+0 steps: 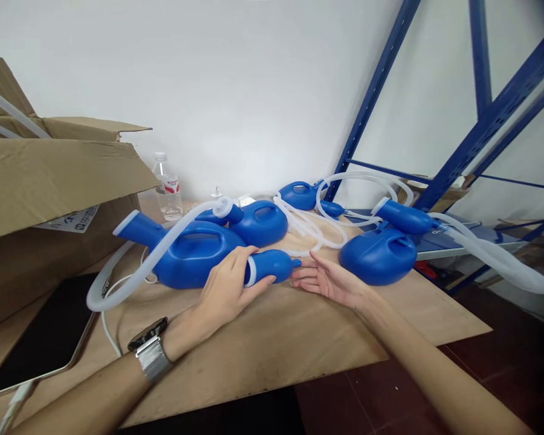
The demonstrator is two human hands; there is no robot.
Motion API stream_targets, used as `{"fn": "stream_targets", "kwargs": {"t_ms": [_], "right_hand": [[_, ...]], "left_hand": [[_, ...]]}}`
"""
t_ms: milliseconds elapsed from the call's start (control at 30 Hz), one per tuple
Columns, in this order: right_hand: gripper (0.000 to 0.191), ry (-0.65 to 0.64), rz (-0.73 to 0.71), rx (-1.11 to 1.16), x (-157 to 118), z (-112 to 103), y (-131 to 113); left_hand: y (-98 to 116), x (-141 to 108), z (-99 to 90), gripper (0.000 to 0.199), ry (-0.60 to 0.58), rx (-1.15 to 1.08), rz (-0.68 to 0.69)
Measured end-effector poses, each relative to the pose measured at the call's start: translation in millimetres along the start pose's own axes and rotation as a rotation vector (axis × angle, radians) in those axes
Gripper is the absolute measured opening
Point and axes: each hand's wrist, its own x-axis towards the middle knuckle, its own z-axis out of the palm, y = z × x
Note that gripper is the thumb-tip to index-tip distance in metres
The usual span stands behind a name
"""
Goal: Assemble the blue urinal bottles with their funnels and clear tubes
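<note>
My left hand is wrapped round a blue urinal funnel with a white rim, thumb along its near side. The narrow nozzle of the funnel points right, toward my right hand. That hand is open, palm turned up, its fingertips at or close to the nozzle; whether they touch it I cannot tell. Behind my left hand lies a blue urinal bottle with a handle, a clear corrugated tube arching in front of it. To the right of my right hand stands another blue urinal bottle.
More blue bottles and coiled clear tubes lie farther back. An open cardboard box, a black tablet with a cable, and a water bottle are on the left. A blue metal rack rises beyond the wooden tabletop.
</note>
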Motion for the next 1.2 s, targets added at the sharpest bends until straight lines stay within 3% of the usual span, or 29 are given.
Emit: {"fn": "stream_targets", "kwargs": {"t_ms": [233, 400, 500, 567, 667, 733, 767, 900, 1000, 1133, 1200], "right_hand": [[0.019, 0.218, -0.231, -0.314, 17.0, -8.3, 3.4], [0.015, 0.236, -0.336, -0.474, 33.4, 5.9, -3.6], [0.022, 0.107, -0.535, -0.638, 32.8, 21.1, -6.5], [0.033, -0.089, -0.669, -0.811, 29.0, 32.0, -7.0], [0.073, -0.303, -0.785, -1.038, 26.5, 42.7, -4.3], [0.09, -0.289, -0.881, -1.117, 29.3, 42.8, -1.3], [0.088, -0.257, -0.928, -1.145, 31.6, 40.5, -0.1], [0.061, -0.117, -0.995, -1.304, 41.8, 19.4, 0.3], [0.061, 0.016, -1.043, -1.446, 46.1, 2.6, -0.5], [0.047, 0.136, -1.109, -1.541, 44.3, 2.1, 3.7], [0.042, 0.15, -1.14, -1.546, 42.0, 12.2, 6.8]], "left_hand": [[-4.1, -0.8, 1.7, 0.047, -0.123, 0.02, 0.033], [-6.7, -2.7, 6.1, 0.048, -0.145, 0.052, 0.124], [-9.3, -3.8, 8.2, 0.046, -0.175, 0.071, 0.141], [-10.5, -4.2, 8.7, 0.048, -0.197, 0.069, 0.125], [-10.2, -4.4, 8.0, 0.051, -0.234, 0.05, 0.059], [-8.0, -3.5, 5.6, 0.052, -0.248, 0.045, 0.026], [-6.4, -2.4, 3.2, 0.051, -0.239, 0.06, 0.027], [0.0, 8.1, -17.8, 0.04, -0.139, 0.296, 0.197], [-0.4, 19.1, -47.0, 0.037, -0.127, 0.527, 0.304], [-15.0, 29.2, -92.3, 0.046, -0.17, 0.736, 0.313], [-26.3, 31.7, -111.2, 0.048, -0.121, 0.828, 0.182]]}}
